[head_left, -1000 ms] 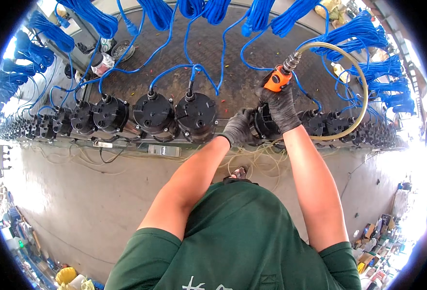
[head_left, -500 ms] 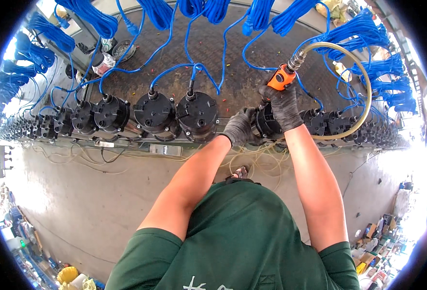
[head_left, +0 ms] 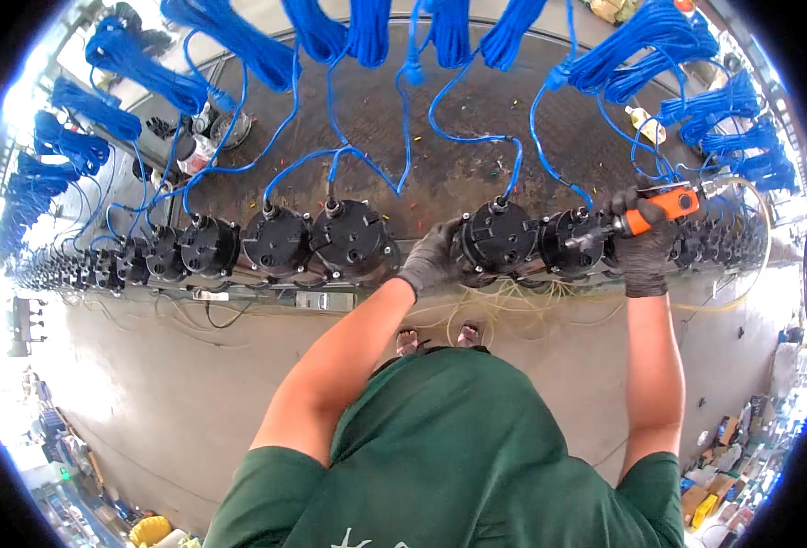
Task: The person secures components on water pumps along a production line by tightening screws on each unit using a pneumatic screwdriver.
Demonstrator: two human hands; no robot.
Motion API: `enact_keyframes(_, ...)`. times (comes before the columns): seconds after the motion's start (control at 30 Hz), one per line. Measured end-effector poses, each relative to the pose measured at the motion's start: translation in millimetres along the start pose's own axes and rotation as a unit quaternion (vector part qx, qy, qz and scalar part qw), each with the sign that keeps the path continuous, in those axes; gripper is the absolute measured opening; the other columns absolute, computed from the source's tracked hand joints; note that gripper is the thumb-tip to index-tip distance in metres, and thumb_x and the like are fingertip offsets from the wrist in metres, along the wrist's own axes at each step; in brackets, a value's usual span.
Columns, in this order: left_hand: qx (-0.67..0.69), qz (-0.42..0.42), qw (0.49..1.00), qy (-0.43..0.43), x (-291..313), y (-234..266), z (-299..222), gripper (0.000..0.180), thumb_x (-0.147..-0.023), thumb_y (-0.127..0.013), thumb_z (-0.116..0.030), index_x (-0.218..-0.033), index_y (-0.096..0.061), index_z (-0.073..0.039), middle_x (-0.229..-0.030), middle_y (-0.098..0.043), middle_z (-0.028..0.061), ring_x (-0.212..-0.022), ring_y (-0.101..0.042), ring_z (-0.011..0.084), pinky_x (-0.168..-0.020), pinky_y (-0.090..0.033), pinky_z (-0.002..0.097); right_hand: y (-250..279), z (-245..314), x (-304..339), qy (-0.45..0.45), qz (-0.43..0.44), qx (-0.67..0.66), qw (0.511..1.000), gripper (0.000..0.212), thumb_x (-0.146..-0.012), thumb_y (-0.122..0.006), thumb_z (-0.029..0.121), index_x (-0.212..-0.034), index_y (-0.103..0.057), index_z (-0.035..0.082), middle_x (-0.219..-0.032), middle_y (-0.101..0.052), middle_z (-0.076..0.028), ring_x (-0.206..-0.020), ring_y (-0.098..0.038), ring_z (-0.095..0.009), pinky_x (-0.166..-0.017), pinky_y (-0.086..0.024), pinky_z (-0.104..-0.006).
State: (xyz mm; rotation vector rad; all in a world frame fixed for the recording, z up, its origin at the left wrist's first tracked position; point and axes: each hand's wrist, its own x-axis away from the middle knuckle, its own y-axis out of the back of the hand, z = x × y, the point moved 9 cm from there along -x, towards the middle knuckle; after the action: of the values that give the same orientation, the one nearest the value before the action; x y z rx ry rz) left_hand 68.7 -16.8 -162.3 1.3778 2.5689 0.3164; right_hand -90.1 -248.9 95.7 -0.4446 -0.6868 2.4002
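My right hand (head_left: pixel 648 242), in a dark grey glove, grips an orange air screwdriver (head_left: pixel 664 208). The tool lies sideways, its metal tip pointing left over a black-capped pump (head_left: pixel 575 239). My gloved left hand (head_left: pixel 432 258) is closed around the left side of another pump (head_left: pixel 499 239), which stands upright with a blue cable rising from its round black cap. Part of the fingers is hidden beside that pump. To the left of this hand stands a further pump (head_left: pixel 353 236), apart from it. A pale air hose (head_left: pixel 767 237) curves down from the tool on the right.
More black-capped pumps (head_left: pixel 210 245) run in a long row both ways. Bundled blue cables (head_left: pixel 367 32) hang above the dark bench top (head_left: pixel 330 173), which is dotted with small coloured bits. A jar (head_left: pixel 195 153) stands at the back left. Loose pale hoses (head_left: pixel 513 301) hang below the bench.
The air screwdriver has moved right with my right hand and tipped from upright to sideways, off the pump between my hands. My left hand stays at that pump. The view has shifted slightly.
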Motion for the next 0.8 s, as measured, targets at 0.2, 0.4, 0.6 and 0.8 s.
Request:
enact_keyframes(0.2,-0.205,-0.197,0.958,-0.035,15,59,-135,0.061,-0.081,-0.080,-0.027,-0.135,-0.056,-0.011,-0.139,-0.054,0.0151,-0.120,-0.056,0.0351,-0.103,-0.047,0.0466,174,16,-5,-0.061,-0.153,-0.032,0.986,0.022,-0.083,-0.072,0.018,-0.094,-0.057,0.006,-0.084,-0.064,-0.009,-0.074,-0.062,-0.024,-0.080,-0.055,-0.0423)
enact_keyframes(0.4,-0.508,-0.073,0.855,0.076,-41,-17,-218,0.072,-0.074,-0.082,-0.038,-0.139,-0.055,-0.023,-0.152,-0.037,0.0225,-0.132,-0.045,0.0430,-0.108,-0.039,0.0561,170,-1,-5,-0.076,-0.089,-0.079,0.990,0.036,-0.089,-0.071,0.033,-0.105,-0.060,0.003,-0.079,-0.060,-0.006,-0.074,-0.063,-0.025,-0.083,-0.058,-0.0472)
enact_keyframes(0.6,-0.460,-0.007,0.876,0.145,-116,5,-185,0.065,-0.078,-0.076,-0.050,-0.134,-0.063,-0.019,-0.147,-0.043,0.0228,-0.132,-0.049,0.0411,-0.108,-0.043,0.0508,179,-7,-4,-0.120,-0.033,-0.209,0.970,0.032,-0.093,-0.068,0.029,-0.109,-0.061,0.003,-0.082,-0.060,-0.008,-0.076,-0.061,-0.023,-0.066,-0.057,-0.0335)
enact_keyframes(0.8,-0.721,0.403,0.564,-0.007,-204,-28,-119,0.038,-0.078,-0.070,-0.034,-0.112,-0.074,-0.018,-0.114,-0.073,0.0081,-0.114,-0.065,0.0333,-0.094,-0.054,0.0442,185,-7,-1,-0.067,-0.004,-0.243,0.968,0.041,-0.094,-0.068,0.033,-0.118,-0.063,0.000,-0.088,-0.061,-0.007,-0.083,-0.059,-0.024,-0.073,-0.053,-0.0354)
